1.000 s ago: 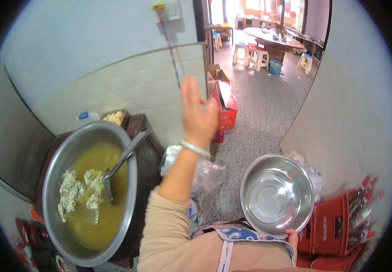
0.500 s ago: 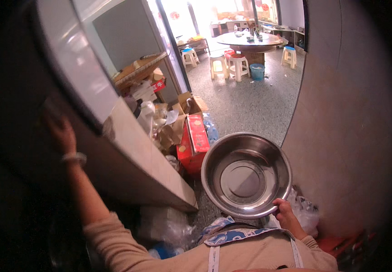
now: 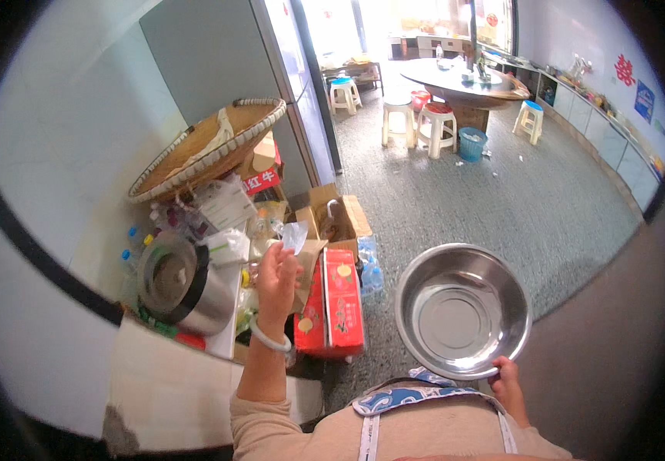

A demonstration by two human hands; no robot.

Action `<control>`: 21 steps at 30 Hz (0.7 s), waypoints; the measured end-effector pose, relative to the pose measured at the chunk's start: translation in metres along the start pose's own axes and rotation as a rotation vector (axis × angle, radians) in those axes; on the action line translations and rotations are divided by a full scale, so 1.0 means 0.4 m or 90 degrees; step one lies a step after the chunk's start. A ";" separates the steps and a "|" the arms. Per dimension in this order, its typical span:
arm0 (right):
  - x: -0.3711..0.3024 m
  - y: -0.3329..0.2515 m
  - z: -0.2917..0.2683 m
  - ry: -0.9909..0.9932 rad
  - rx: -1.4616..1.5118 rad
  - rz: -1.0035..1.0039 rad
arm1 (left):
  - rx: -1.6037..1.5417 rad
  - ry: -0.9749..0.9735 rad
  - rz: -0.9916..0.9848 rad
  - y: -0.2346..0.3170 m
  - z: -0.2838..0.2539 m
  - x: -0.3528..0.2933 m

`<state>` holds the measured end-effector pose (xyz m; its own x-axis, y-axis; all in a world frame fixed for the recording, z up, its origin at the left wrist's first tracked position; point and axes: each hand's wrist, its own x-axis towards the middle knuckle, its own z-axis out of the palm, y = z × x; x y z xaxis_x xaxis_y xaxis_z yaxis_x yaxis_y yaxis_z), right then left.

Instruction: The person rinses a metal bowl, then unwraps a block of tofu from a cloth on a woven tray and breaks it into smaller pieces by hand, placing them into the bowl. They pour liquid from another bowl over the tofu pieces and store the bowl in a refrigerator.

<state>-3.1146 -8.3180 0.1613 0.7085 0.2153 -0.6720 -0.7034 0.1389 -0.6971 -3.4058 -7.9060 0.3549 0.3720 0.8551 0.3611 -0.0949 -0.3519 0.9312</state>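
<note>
A shiny steel basin (image 3: 463,373), bare inside, hangs tilted in front of my body on the right. My right hand (image 3: 507,379) grips its near right rim, thumb over the edge. My left hand (image 3: 276,275), a pale bangle (image 3: 269,336) at its wrist, is raised in the air with loosely bent fingers apart and nothing visible in them. In the picture it overlaps a clutter of bottles and paper beside a red carton (image 3: 343,300). Whether it touches any of that I cannot tell.
At left, a steel pot (image 3: 206,288) and a woven tray (image 3: 217,146) crowd a low stand. An open cardboard box (image 3: 352,219) sits beyond the red carton. Farther off are a round table (image 3: 455,74), plastic stools (image 3: 437,131) and a blue bin (image 3: 472,144).
My left hand has come away from the dark wall side toward the middle. I have moved past the wall edge into the room, the basin still held in my right hand.
</note>
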 end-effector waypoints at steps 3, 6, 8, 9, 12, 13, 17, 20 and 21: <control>0.177 -0.104 0.060 0.002 -0.039 0.036 | -0.156 0.037 -0.107 -0.097 0.085 0.216; 0.360 -0.199 0.167 -0.032 -0.004 0.073 | -0.199 0.073 -0.123 -0.130 0.141 0.349; 0.458 -0.263 0.269 -0.006 -0.051 0.020 | -0.144 0.064 -0.118 -0.136 0.160 0.411; 0.503 -0.302 0.334 -0.012 -0.040 0.044 | -0.114 0.077 -0.114 -0.140 0.166 0.435; 0.605 -0.441 0.514 -0.066 -0.123 0.087 | 0.019 0.088 -0.119 -0.142 0.168 0.473; 0.638 -0.476 0.578 -0.076 -0.156 0.085 | 0.031 0.105 -0.110 -0.137 0.165 0.469; 0.780 -0.532 0.849 -0.126 -0.153 0.073 | 0.129 0.323 -0.151 -0.139 0.158 0.538; 0.873 -0.536 1.022 -0.152 -0.170 0.098 | 0.186 0.352 0.028 -0.096 0.152 0.606; 0.903 -0.540 1.083 -0.174 -0.180 0.103 | 0.235 0.379 0.129 -0.085 0.150 0.667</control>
<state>-2.7314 -7.8516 0.1776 0.5221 0.4659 -0.7144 -0.7341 -0.1809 -0.6545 -3.2477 -7.6887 0.4167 -0.1945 0.7850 0.5882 0.2477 -0.5409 0.8038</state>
